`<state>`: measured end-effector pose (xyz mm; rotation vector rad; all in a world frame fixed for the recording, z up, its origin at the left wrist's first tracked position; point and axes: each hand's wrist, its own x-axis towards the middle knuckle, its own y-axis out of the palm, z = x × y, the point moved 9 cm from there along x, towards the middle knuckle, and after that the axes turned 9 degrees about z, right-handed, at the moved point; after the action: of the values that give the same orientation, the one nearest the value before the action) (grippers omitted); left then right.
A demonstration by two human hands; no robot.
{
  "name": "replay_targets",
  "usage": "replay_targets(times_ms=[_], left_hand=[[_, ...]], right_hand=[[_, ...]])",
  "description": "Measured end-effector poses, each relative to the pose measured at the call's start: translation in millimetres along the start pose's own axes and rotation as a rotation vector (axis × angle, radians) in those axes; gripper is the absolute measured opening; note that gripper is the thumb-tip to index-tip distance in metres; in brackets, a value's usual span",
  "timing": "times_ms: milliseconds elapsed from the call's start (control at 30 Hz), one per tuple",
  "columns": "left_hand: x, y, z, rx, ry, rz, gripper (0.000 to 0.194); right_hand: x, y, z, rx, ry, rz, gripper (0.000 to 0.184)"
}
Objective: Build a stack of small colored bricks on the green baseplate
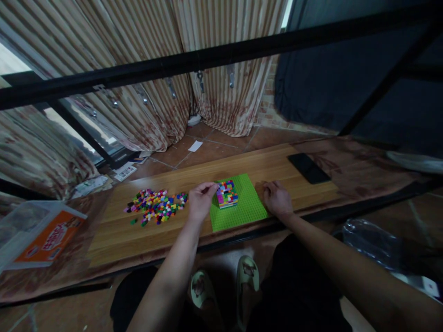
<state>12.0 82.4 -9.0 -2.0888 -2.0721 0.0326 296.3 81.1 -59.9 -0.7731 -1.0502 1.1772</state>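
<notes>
A green baseplate (249,207) lies on the wooden table, with a small multicoloured brick block (227,194) built on its left part. My left hand (201,201) is closed in a pinch right at the block's left edge; what the fingertips hold is too small to make out. My right hand (277,198) rests on the table at the baseplate's right edge, fingers curled under, nothing visible in it. A heap of several loose coloured bricks (155,206) lies to the left of my left hand.
A black phone (308,167) lies at the table's (138,240) far right. A clear plastic box with an orange label (38,233) sits at the left. A black bar (207,60) crosses overhead. Curtains hang behind. Papers lie on the tiled floor.
</notes>
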Motion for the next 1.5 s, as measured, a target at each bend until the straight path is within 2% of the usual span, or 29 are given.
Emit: replay_targets(times_ms=[167, 633, 900, 1067, 1167, 1333, 1500], left_hand=[[6.4, 2.8, 9.5, 0.031, -0.029, 0.003, 0.012], [6.2, 3.6, 9.4, 0.123, -0.025, -0.004, 0.014], [7.6, 6.8, -24.1, 0.441, 0.073, 0.046, 0.012], [6.1, 8.3, -30.3, 0.478, 0.083, 0.053, 0.012], [6.0, 7.1, -19.8, 0.396, 0.054, 0.039, 0.011], [8.2, 7.3, 12.5, -0.018, -0.090, -0.003, 0.005], [10.5, 6.9, 25.6, -0.204, -0.184, -0.097, 0.014]], right_hand=[[0.3, -1.6, 0.5, 0.017, -0.005, -0.013, 0.026], [0.4, -1.6, 1.2, -0.002, -0.006, -0.006, 0.026], [0.5, -2.7, 1.2, 0.005, -0.003, 0.002, 0.027], [-0.2, -4.0, 1.1, 0.022, -0.003, -0.016, 0.028], [-0.4, -5.4, 2.0, 0.030, -0.006, -0.022, 0.029], [-0.5, -5.4, 2.3, 0.023, 0.006, -0.002, 0.028], [0.0, -2.8, 0.5, 0.019, 0.008, 0.002, 0.028]])
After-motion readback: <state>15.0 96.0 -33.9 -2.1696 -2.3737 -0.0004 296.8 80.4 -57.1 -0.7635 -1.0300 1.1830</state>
